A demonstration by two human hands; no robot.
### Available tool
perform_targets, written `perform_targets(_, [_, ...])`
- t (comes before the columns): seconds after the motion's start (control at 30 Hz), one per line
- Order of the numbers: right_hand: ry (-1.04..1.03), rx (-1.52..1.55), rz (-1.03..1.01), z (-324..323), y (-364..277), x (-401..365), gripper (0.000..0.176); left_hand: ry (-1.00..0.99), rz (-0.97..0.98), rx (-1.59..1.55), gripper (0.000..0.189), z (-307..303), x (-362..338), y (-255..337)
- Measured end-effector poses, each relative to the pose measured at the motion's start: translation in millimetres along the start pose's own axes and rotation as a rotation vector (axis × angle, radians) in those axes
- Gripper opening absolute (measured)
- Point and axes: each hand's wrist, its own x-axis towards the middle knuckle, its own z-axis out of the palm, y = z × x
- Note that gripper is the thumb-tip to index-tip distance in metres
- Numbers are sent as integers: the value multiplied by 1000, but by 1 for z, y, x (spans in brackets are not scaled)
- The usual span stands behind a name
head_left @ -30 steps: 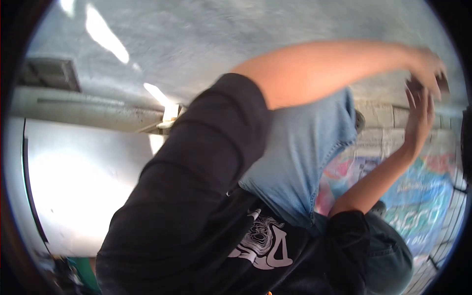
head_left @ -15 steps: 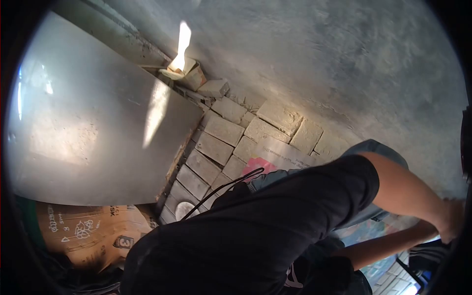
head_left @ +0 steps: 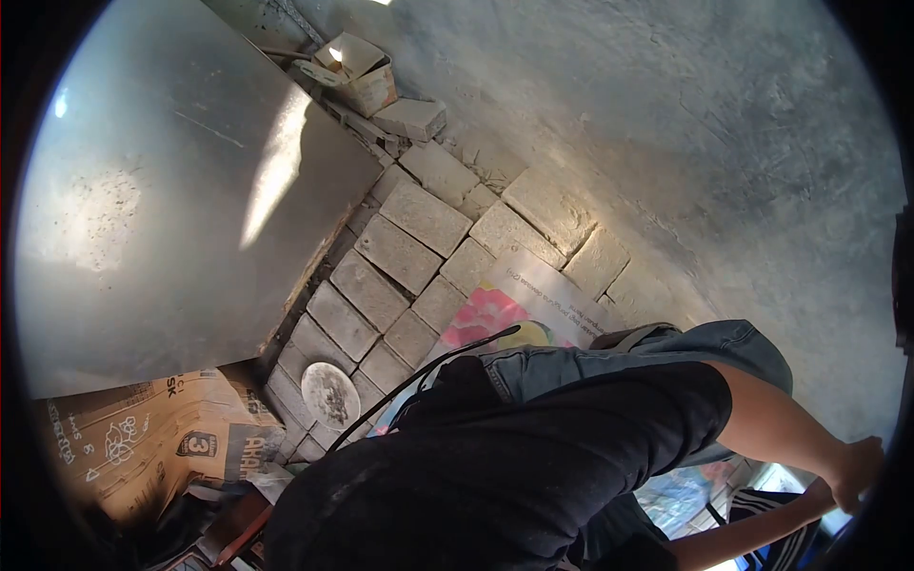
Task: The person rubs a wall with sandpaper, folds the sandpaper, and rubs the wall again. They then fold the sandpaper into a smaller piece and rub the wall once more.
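Note:
Both my arms reach to the right edge of the view. My left hand (head_left: 859, 468) is the upper one, with its fingers curled near the dark rim of the picture; what lies in them is hidden. Just below it, my right hand (head_left: 821, 497) is partly covered by the left, and its fingers do not show. A small pale-blue patch shows beside the hands, too little to name. Under my right forearm is a black cloth-like thing with white stripes (head_left: 776, 533) and some blue. My black sleeve (head_left: 590, 428) and blue jeans (head_left: 571, 357) fill the middle.
A grey metal sheet (head_left: 190, 200) stands at left, above a printed cardboard box (head_left: 200, 409). Brick paving (head_left: 400, 252) holds a round pale disc (head_left: 330, 395) and a flowered printed sheet (head_left: 495, 309). A small open box (head_left: 367, 86) sits by the concrete wall (head_left: 666, 105).
The view has shifted, bringing more paving, the disc and the cardboard box into sight. My hands stay close together at the right edge, slightly lower in the picture.

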Motion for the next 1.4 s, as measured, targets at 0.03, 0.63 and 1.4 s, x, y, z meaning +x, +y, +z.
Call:
perform_targets(0.03, [-10, -26, -10, 4, -9, 5, 50, 6, -21, -61, 47, -17, 3, 3])
perform_targets(0.63, [-346, -105, -30, 50, -45, 10, 56, -55, -162, -345, 61, -189, -17, 36])
perform_targets(1.4, [-1479, -358, 483, 120, -8, -43, 58, 476, -720, 397, 26, -401, -232, 25])
